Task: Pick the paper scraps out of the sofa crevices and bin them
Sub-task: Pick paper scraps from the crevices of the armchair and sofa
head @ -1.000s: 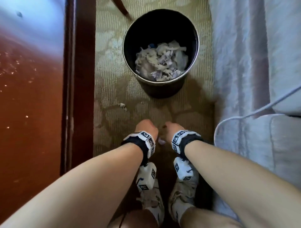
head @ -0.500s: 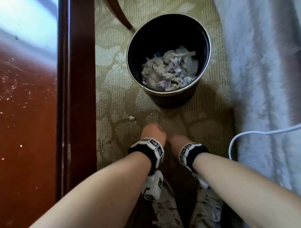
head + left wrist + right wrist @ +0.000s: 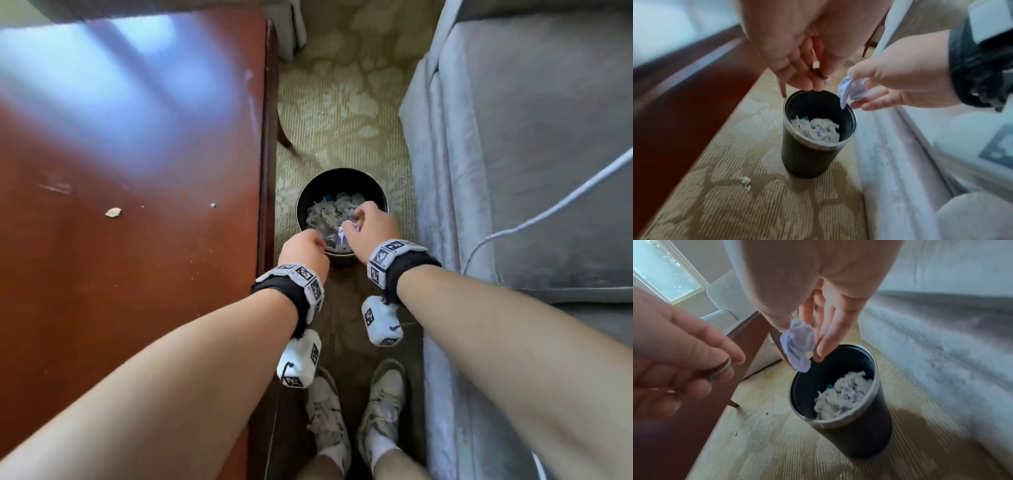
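A black round bin [image 3: 302, 202] [image 3: 803, 162] [image 3: 859, 439] stands on the carpet between table and sofa, partly filled with white paper scraps [image 3: 329, 212]. My right hand [image 3: 356, 222] [image 3: 854, 88] [image 3: 803, 340] hovers just above its rim and pinches a crumpled pale paper scrap [image 3: 344, 233] [image 3: 851, 92] [image 3: 797, 344] between thumb and fingers. My left hand [image 3: 317, 245] [image 3: 818, 81] [image 3: 715, 366], wearing a ring, hangs beside it over the bin's near-left rim. Its fingers are loosely curled and I see nothing in them.
A small scrap [image 3: 745, 180] lies on the carpet left of the bin. Another bit [image 3: 113, 212] rests on the red-brown wooden table [image 3: 137, 274] at left. The grey sofa [image 3: 513, 171] with a white cable [image 3: 548, 212] runs along the right. A chair leg [image 3: 284, 137] stands beyond the bin.
Both hands have risen from the carpet in front of the bin to above its rim, and my view has lifted with them. The right hand now shows the scrap.
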The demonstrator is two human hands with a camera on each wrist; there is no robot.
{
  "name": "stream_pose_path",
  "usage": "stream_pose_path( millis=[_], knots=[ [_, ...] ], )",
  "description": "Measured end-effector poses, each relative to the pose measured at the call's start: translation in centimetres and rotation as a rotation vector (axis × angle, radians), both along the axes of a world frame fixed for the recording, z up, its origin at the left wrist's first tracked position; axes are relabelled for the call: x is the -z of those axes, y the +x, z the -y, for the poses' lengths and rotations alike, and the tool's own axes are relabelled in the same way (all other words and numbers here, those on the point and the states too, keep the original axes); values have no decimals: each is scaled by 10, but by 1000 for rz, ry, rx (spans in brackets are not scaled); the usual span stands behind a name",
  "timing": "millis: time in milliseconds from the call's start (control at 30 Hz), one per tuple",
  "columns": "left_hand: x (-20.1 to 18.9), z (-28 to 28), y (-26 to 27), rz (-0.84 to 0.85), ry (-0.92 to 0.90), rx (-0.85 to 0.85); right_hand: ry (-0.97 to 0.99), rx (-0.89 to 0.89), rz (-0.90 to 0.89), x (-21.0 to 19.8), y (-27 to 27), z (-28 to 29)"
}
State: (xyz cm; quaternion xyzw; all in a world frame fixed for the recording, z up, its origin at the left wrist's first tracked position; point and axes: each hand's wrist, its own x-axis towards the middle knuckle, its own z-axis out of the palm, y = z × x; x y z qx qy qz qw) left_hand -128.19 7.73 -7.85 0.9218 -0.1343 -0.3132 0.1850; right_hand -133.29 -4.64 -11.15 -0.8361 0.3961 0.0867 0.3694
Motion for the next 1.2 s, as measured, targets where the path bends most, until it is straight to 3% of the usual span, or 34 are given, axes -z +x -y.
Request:
stream_pose_path(
  millis=[267,567,767,900,1033,1200],
  knots=[
    [-125,-9,43,65,-168,-160,-64,-257,-73,-135,36,-2],
    [-240,-83,52,174,-211,-458,-46,-793,60,-293,107,-83],
    [-305,-152,36,275,-239,-768,-144,-1146,84,-351,133,-162],
    [-336,-214,0,326,-205,-983,-181,-1373,102,-385,122,-238],
    [-337,-288,-59,346,-175,-1219,-188,-1616,85,-396,83,-332],
    [-308,-373,-148,346,-150,-1477,-178,-1886,62,-373,9,-440]
  ],
)
